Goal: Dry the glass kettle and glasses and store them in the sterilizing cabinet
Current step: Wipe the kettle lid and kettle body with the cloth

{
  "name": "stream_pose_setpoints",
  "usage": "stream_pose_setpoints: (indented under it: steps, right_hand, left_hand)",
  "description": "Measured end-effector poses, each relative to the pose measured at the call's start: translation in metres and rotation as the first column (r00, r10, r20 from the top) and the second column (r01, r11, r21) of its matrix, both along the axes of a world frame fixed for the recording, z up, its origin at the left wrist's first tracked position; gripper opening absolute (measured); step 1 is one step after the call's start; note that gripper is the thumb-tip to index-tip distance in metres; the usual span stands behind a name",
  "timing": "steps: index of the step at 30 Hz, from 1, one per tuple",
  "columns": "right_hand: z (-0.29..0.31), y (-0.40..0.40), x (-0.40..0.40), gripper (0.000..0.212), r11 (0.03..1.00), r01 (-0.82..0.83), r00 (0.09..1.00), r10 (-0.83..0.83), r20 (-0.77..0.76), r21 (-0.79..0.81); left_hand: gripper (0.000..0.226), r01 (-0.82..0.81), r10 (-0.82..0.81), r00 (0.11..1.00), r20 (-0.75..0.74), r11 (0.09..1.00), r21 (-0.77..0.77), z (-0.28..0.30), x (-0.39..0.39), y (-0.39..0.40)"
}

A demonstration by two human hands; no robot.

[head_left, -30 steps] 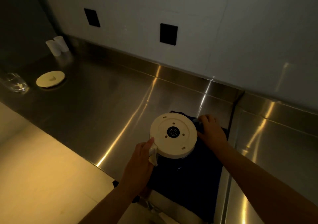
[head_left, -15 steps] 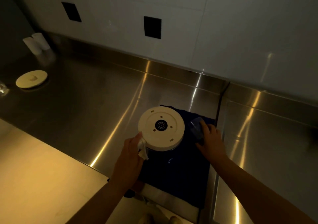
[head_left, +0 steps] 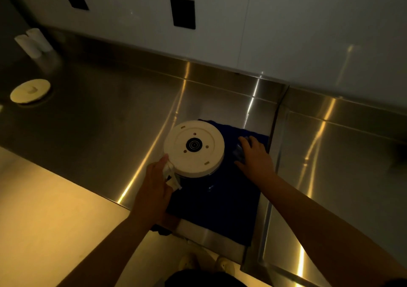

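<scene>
— Where is the glass kettle (head_left: 193, 149) sitting?
— Upside down on the dark blue cloth (head_left: 220, 203), on the steel worktop (head_left: 110, 132).
— And the hands?
— The left hand (head_left: 154, 189) is pinching its white handle (head_left: 171, 176); the right hand (head_left: 255, 159) is curling over a small glass (head_left: 239, 152) just right of it

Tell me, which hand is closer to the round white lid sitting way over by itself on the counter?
Left. The left hand is at the upturned kettle's near-left edge, holding a white cloth, on the lid's side. The right hand is beyond the kettle, farther from the lid.
</scene>
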State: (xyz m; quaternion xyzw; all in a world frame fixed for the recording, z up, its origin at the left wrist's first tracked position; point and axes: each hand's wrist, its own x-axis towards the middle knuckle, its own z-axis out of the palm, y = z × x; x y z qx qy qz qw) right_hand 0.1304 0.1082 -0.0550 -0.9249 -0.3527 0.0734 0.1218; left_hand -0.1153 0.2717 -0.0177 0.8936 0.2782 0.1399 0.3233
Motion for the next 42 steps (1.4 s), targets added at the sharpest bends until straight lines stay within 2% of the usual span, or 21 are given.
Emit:
stream_pose_setpoints:
  steps: [4, 9, 14, 21, 26, 32, 37, 42]
  right_hand:
    - [0.003, 0.001, -0.002, 0.073, 0.998, -0.027, 0.999, 0.026, 0.023, 0.058]
    - [0.009, 0.001, -0.008, 0.055, 0.948, -0.004, 0.999, -0.009, 0.038, 0.318]
    - [0.01, 0.0, -0.01, 0.045, 0.919, -0.002, 0.999, -0.018, 0.049, 0.395]
    - [0.004, -0.022, -0.016, 0.047, 0.864, 0.121, 0.992, -0.119, -0.035, 0.488]
    - [-0.003, -0.035, -0.017, 0.069, 0.87, 0.196, 0.98, -0.164, -0.109, 0.453]
    - [-0.006, -0.039, -0.02, 0.073, 0.88, 0.221, 0.974, -0.181, -0.134, 0.421]
    - [0.011, -0.03, -0.025, 0.08, 0.868, 0.183, 0.983, -0.171, -0.069, 0.462]
    - [0.053, -0.004, -0.043, 0.06, 0.777, 0.023, 0.999, -0.033, 0.004, 0.629]
  left_hand:
    - [0.076, 0.0, 0.0, 1.0, 0.0, 1.0, 0.008, -0.002, -0.001, 0.0]
    - [0.075, -0.01, 0.011, 1.0, -0.014, 1.0, 0.019, -0.004, -0.002, 0.001]
    - [0.074, -0.004, 0.004, 1.0, -0.006, 1.0, 0.018, -0.004, -0.002, 0.002]
    - [0.073, 0.01, -0.01, 1.0, 0.004, 0.999, 0.032, -0.004, -0.002, 0.0]
    - [0.075, 0.005, -0.006, 1.0, 0.021, 0.999, 0.046, -0.009, -0.001, 0.001]
    - [0.074, -0.01, 0.009, 1.0, 0.023, 0.999, 0.039, -0.01, -0.002, 0.002]
    - [0.073, -0.001, 0.0, 1.0, 0.026, 0.999, 0.043, -0.006, -0.001, -0.001]
    - [0.074, 0.024, -0.026, 0.999, 0.032, 0.998, 0.063, -0.003, -0.003, -0.001]
